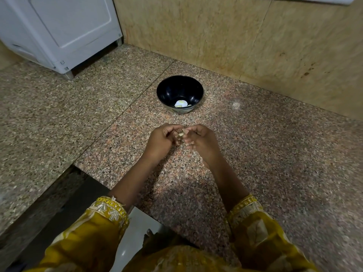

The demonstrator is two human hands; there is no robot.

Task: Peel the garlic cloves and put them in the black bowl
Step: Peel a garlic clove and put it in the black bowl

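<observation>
nearest the camera are two mustard-yellow sleeves (102, 230) with embroidered cuffs, the forearms reaching out over a speckled granite counter (255, 154). the left hand (162, 141) and the right hand (202, 142) meet above the counter, fingers of both curled inward, together pinching a small garlic clove (179, 135) between their fingertips (a pale bit of it, with papery skin, shows in the gap between the thumbs). beyond the hands, well apart from them, the black bowl (169, 89) stands upright on the counter, and pale peeled garlic (180, 103) lies at its bottom. farther back a white appliance (64, 30) sits at the left corner, beside a tan stone wall (235, 36).
</observation>
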